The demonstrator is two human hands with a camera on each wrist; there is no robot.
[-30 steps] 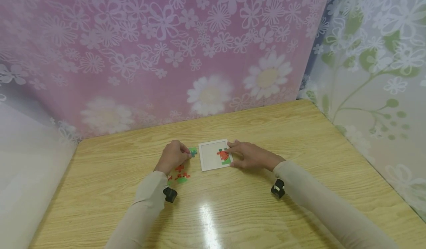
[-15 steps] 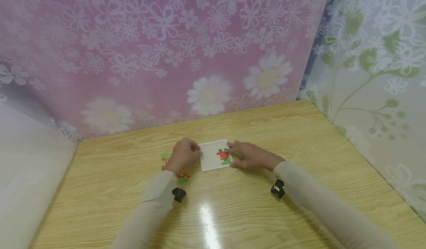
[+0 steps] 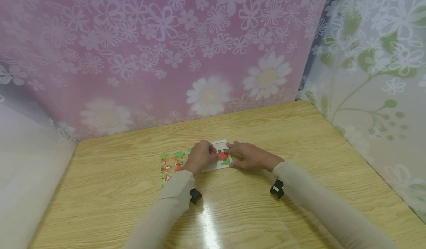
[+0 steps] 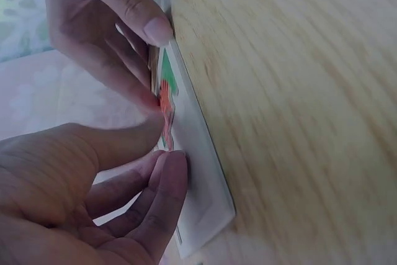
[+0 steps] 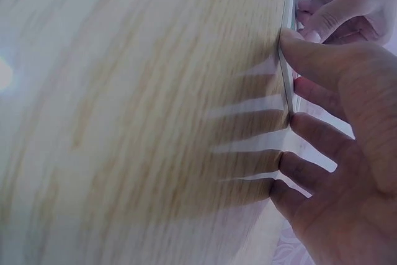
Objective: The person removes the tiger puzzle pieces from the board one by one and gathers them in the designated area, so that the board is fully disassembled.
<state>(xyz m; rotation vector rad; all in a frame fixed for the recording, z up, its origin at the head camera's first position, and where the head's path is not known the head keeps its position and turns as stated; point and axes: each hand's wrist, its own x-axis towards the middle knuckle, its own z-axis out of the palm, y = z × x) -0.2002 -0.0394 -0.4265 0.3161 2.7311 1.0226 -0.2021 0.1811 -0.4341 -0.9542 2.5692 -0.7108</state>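
Note:
A small white puzzle tray lies on the wooden table; orange and green jigsaw pieces sit along its right side. Over the tray's left part, my left hand pinches a thin jigsaw piece between thumb and fingertips. Its printed face is mostly hidden. My right hand holds the tray's right end, its thumb at the near edge and other fingers at the right and far side. One right fingertip touches the orange part of the seated pieces.
Several loose jigsaw pieces with orange tiger and green parts lie left of the tray, partly behind the left wrist. Each wrist wears a black camera. Floral cloth walls stand behind and beside the table.
My left hand has moved right, from beside the loose pieces to over the tray near the seated pieces. More of the loose pieces now show. The right hand stays at the tray.

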